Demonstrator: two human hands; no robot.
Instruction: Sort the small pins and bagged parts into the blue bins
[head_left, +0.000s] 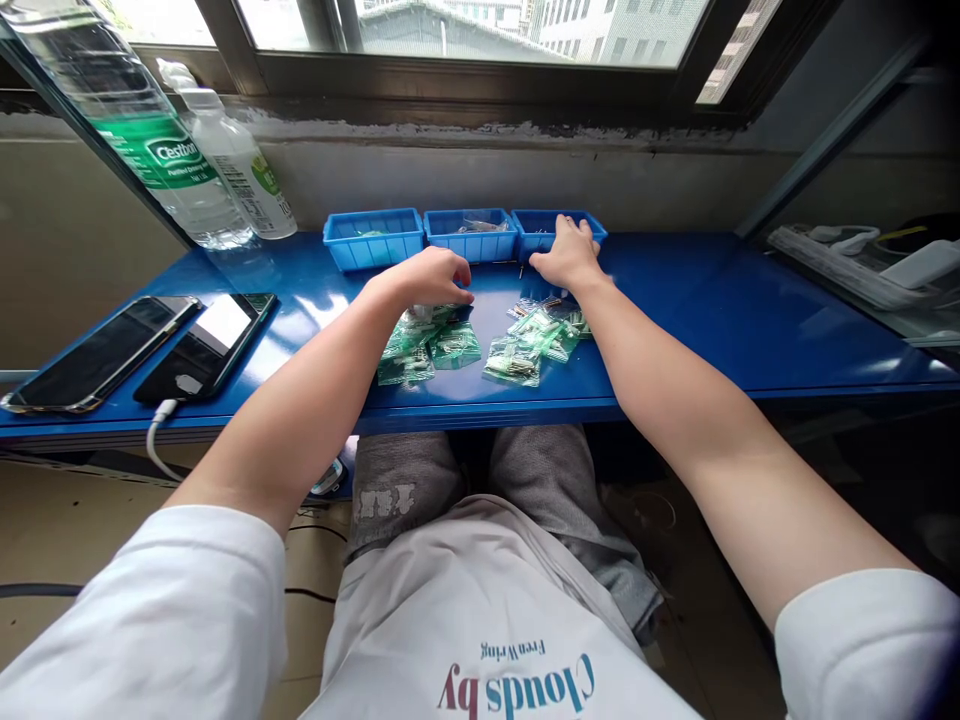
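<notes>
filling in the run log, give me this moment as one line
left hand: at left packet pile, grip unclear | right hand: at right blue bin, grip unclear | right packet pile: on blue table

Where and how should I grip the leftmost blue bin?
The leftmost blue bin is probably best pinched at its front rim, coming from the table's near side: it stands upright and open-topped, that wall is largely exposed, and its right end sits close beside the middle bin.

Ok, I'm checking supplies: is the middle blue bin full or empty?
Not empty: clear plastic shows inside the middle blue bin. How full it is, I cannot tell.
</notes>
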